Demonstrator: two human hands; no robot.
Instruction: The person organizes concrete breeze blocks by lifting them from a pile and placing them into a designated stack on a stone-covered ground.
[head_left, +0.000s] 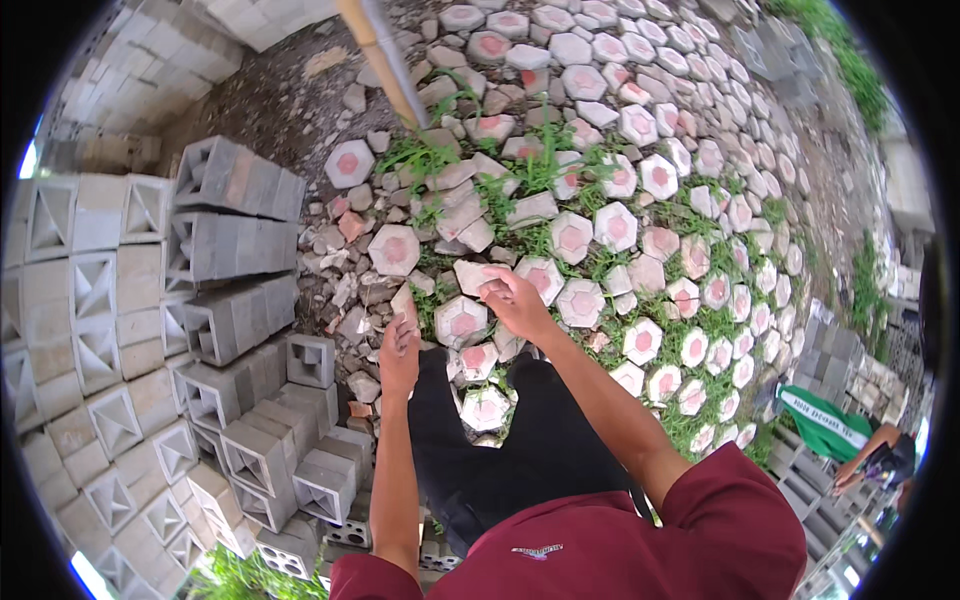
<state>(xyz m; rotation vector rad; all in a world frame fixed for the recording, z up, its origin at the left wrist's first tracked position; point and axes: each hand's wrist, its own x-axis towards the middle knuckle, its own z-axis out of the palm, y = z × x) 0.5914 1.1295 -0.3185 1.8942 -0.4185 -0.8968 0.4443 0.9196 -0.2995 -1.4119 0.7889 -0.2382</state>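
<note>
My left hand (pixel 400 352) is in front of me, its fingers curled around a narrow, pale piece of broken concrete (pixel 403 301) that sticks out past the fingertips. To its right, my right hand (pixel 516 303) grips the edge of a flat, whitish broken paver piece (pixel 469 277) between thumb and fingers. Below the hands lie hexagonal pavers with reddish centres, among them one paver (pixel 461 321) between the two hands. Another hexagonal paver (pixel 394 249) lies just beyond my left hand, beside loose rubble (pixel 340 290).
Stacked hollow grey blocks (pixel 235 250) and pale vent blocks (pixel 95 305) line the left side. A pole (pixel 385 60) stands ahead among grass tufts (pixel 545 160). Hexagonal pavers (pixel 615 227) cover the ground to the right. At the far right is another person in green (pixel 822 418).
</note>
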